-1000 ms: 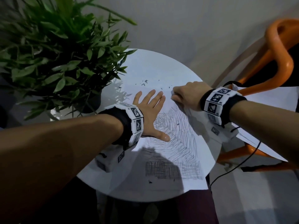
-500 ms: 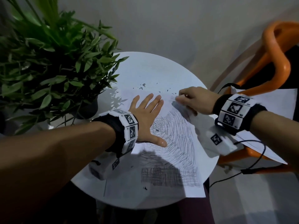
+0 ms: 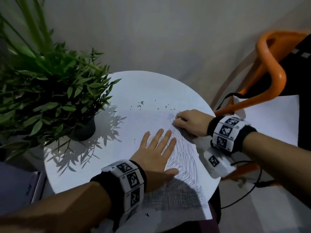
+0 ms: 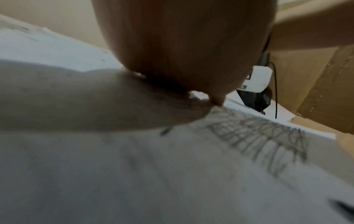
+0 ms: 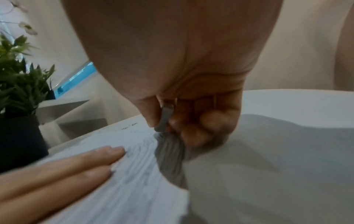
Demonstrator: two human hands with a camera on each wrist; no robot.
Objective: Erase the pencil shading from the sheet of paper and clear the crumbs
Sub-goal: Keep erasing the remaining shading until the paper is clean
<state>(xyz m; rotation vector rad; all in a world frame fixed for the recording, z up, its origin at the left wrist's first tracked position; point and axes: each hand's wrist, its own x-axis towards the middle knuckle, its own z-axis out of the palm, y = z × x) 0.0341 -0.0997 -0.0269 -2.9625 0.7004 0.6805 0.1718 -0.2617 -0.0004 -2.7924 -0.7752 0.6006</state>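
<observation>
A white sheet of paper (image 3: 138, 125) covered in pencil shading (image 3: 183, 158) lies on the round white table (image 3: 151, 86). My left hand (image 3: 156, 150) lies flat on the sheet, fingers straight and spread, pressing it down. My right hand (image 3: 186, 122) is curled at the sheet's far right part and pinches a small grey eraser (image 5: 164, 118), whose lower end touches the paper. Dark eraser crumbs (image 3: 139, 104) are scattered on the table beyond the sheet, and a few lie on the paper (image 3: 134, 140). A denser cross-hatched patch (image 3: 173, 197) sits near the sheet's near edge.
A potted green plant (image 3: 50, 98) in a dark pot (image 3: 84, 130) stands at the table's left. An orange chair (image 3: 269, 78) with more white paper (image 3: 272, 120) on it is to the right. A black cable (image 3: 252, 187) hangs by the right wrist.
My right hand with the eraser has shifted slightly back and forth at the far right of the shading. The left hand stays flat on the sheet. The head view has tilted.
</observation>
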